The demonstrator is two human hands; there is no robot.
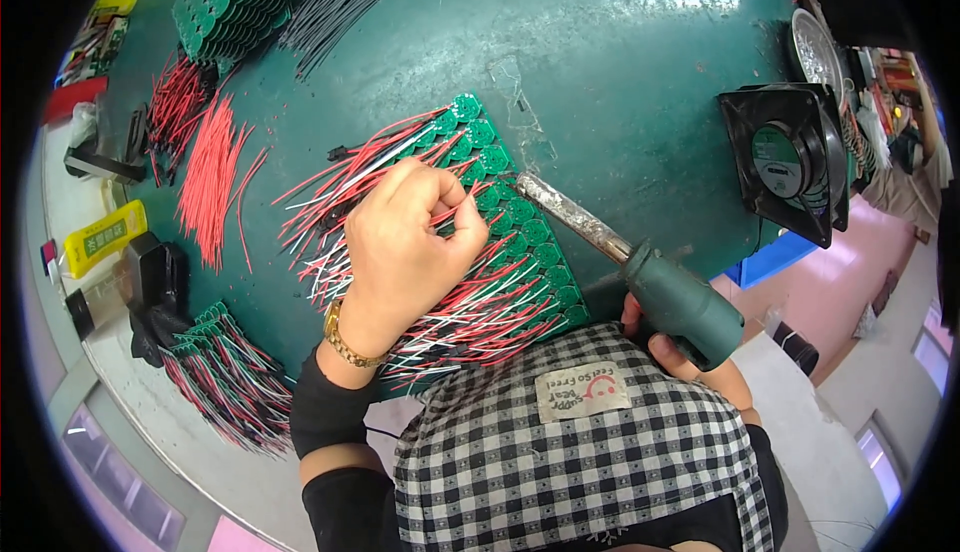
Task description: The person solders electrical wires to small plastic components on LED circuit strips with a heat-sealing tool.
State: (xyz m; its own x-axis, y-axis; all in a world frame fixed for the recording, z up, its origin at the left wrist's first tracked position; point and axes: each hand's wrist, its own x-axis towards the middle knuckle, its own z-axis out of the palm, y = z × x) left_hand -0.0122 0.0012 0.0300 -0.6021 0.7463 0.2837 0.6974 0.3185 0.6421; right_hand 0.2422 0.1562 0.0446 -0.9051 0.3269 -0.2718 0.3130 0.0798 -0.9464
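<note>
1. So, loose red wires [210, 197] between 9 and 10 o'clock, wired boards [225, 382] at 8.
2. Left hand [408, 237] just off centre toward 9: thumb and index pinching a red wire [479, 189].
3. Board panel [519, 211], 12 to 4 o'clock: rows of small round green boards, joined; red, white, black leads fanning toward 8.
4. Soldering iron [650, 272], green handle, tip by panel edge, contact unclear.
5. Right hand [672, 355], 4 o'clock: fingers wrapped round handle.
</note>
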